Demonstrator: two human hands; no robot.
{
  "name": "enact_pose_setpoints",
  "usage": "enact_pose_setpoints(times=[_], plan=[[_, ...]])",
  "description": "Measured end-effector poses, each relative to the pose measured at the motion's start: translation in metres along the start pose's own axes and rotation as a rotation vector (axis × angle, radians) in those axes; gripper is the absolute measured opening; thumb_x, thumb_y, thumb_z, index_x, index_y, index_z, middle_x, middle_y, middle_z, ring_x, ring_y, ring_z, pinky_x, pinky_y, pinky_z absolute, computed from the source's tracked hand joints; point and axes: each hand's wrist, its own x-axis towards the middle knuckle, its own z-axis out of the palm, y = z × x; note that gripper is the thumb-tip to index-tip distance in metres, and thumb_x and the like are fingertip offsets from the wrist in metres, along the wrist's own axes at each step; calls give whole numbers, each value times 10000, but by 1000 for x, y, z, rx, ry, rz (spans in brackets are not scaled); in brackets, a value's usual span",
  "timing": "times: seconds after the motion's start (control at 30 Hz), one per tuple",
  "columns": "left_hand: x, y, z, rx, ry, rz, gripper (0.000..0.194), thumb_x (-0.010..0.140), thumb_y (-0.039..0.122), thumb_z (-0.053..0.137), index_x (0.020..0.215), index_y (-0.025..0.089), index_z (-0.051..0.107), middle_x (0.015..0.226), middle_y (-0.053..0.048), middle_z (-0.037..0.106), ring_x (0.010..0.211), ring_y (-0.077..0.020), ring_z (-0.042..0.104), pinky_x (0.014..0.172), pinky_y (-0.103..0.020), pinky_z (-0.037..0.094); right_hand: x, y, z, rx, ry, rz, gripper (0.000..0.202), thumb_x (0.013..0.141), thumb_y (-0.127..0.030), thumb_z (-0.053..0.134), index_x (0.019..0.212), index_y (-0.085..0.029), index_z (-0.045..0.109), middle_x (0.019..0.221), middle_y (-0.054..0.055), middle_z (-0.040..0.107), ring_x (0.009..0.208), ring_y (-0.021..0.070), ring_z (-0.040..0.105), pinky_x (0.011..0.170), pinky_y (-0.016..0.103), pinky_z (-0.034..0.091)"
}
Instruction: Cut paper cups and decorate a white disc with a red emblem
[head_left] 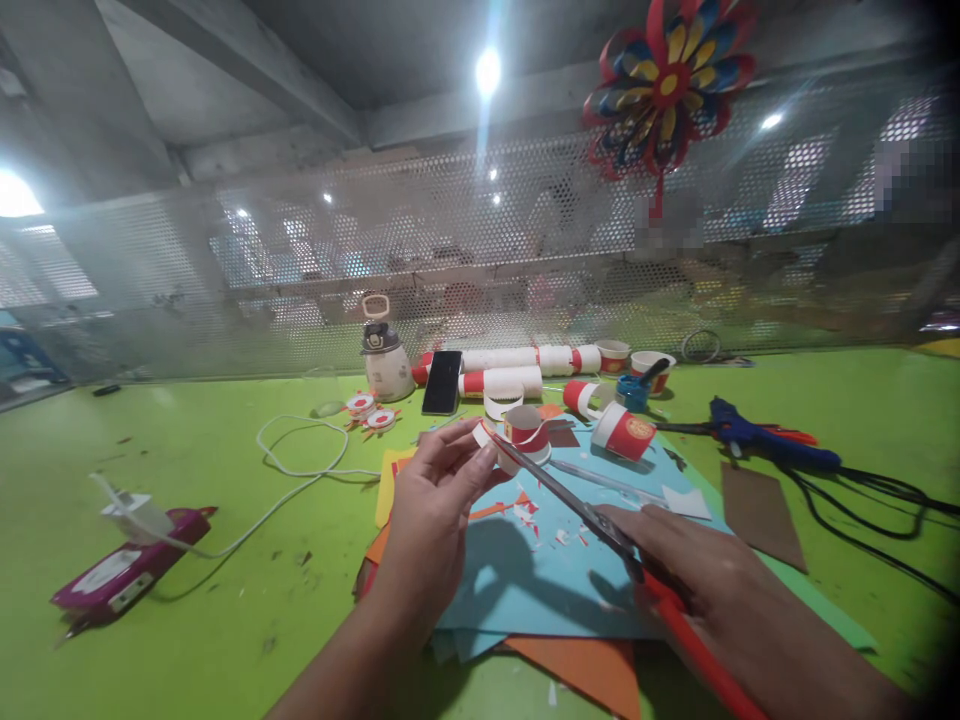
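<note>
My left hand (442, 490) pinches a cut red-and-white paper cup (523, 428) by a strip on its left side. In my right hand (697, 560) is a pair of scissors (585, 510) with orange-red handles. Their long blades reach up and left to the strip, close to my left fingertips. Below the cup lies a light blue paper sheet (525, 590) scattered with small red, white and orange scraps. Another red-and-white paper cup (624, 432) lies tipped on its side to the right, beyond the scissors.
A blue glue gun (772, 440) with a black cord lies at the right. At the back stand a phone (442, 382), a bottle (386, 365) and white paper rolls (502, 382). A purple power strip (131, 570) with a white charging cable (262, 540) sits left.
</note>
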Motion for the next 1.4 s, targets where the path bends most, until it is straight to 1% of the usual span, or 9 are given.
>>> enact_pose_setpoints(times=[0.3, 0.47, 0.53, 0.77, 0.83, 0.97, 1.03, 1.23, 1.4], plan=[[-2, 1, 2, 2, -4, 3, 338, 699, 215, 789, 1003, 155, 653, 1000, -109, 729, 943, -228, 669, 877, -392, 536, -2, 0, 2, 50, -44, -11, 219, 939, -255, 454, 1099, -250, 604, 918, 76, 679, 896, 276, 677, 785, 453, 563], [-1, 1, 2, 36, 43, 23, 356, 680, 218, 802, 1004, 163, 665, 994, -95, 730, 951, -224, 667, 894, -390, 521, -5, 1, 2, 19, -20, -16, 233, 935, -270, 463, 1122, -270, 601, 1050, 89, 697, 1029, 298, 658, 739, 408, 584], [-1, 0, 1, 55, 50, 28, 365, 678, 223, 804, 1012, 168, 666, 1005, -90, 724, 965, -226, 661, 901, -392, 516, -5, 1, 2, 5, 1, -30, 221, 923, -289, 482, 1094, -266, 619, 1068, 94, 707, 1034, 308, 662, 729, 405, 590], [0, -2, -2, 5, 11, -22, 348, 710, 210, 792, 1042, 175, 692, 1019, -81, 741, 937, -204, 677, 908, -366, 516, -6, 2, 4, -50, 24, -27, 350, 885, -202, 502, 1216, -249, 605, 1165, 107, 702, 980, 297, 688, 679, 385, 594], [1, -1, -3, -26, -15, -49, 336, 709, 211, 794, 1031, 170, 706, 1001, -89, 751, 923, -208, 686, 926, -377, 508, -5, 2, 4, -58, 40, -33, 325, 903, -209, 474, 1188, -248, 624, 1131, 106, 712, 948, 288, 692, 650, 370, 588], [2, 2, -2, -57, -9, -70, 279, 692, 210, 801, 957, 154, 735, 969, -97, 754, 898, -218, 698, 899, -368, 521, 0, 3, 1, -56, 57, -64, 285, 915, -207, 421, 1040, -232, 675, 871, 89, 729, 761, 264, 699, 609, 377, 575], [2, 2, -2, -56, 0, -60, 271, 683, 205, 807, 942, 160, 740, 945, -84, 755, 886, -209, 700, 882, -352, 527, 1, 3, 0, -47, 63, -64, 276, 914, -227, 432, 1054, -226, 671, 812, 80, 712, 713, 251, 690, 623, 385, 578], [2, 0, -2, -7, 35, -64, 348, 669, 225, 819, 992, 159, 709, 961, -87, 746, 900, -218, 690, 885, -378, 518, -1, 1, 0, -26, 4, -23, 325, 926, -198, 401, 1151, -253, 628, 853, 82, 687, 805, 252, 691, 689, 394, 582], [1, -1, -1, 40, 49, -36, 384, 655, 225, 826, 1008, 167, 685, 977, -84, 738, 917, -214, 678, 897, -375, 505, -4, 1, 0, -91, 9, 1, 344, 924, -217, 385, 1161, -257, 630, 911, 106, 709, 769, 270, 705, 605, 406, 595]])
